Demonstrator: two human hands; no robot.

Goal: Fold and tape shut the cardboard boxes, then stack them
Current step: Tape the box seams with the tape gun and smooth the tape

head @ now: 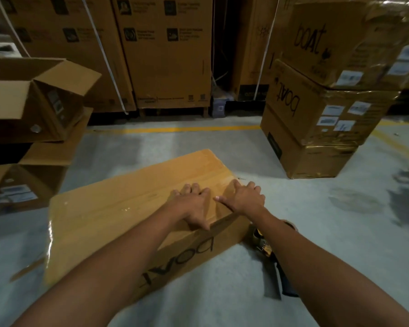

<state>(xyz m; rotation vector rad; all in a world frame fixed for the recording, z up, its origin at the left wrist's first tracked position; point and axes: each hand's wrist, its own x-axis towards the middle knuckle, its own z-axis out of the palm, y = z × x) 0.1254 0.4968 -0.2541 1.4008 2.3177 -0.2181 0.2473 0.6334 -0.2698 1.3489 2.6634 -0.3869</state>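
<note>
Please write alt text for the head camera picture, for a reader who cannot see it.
The left hand and the right hand press side by side on the top of a closed box that lies on a grey floor. Open boxes stand at the left, a stack of wrapped boxes at the right.

left hand (194, 206): centre frame, palm down, fingers bent, thumb low | right hand (242, 199): just beside it, palm down, fingers spread, thumb pointing left | arms (118, 256): bare, reaching in from lower corners

Grey floor (316, 204) crossed by a yellow line (187, 129); tall printed cartons (165, 55) stand behind.
</note>
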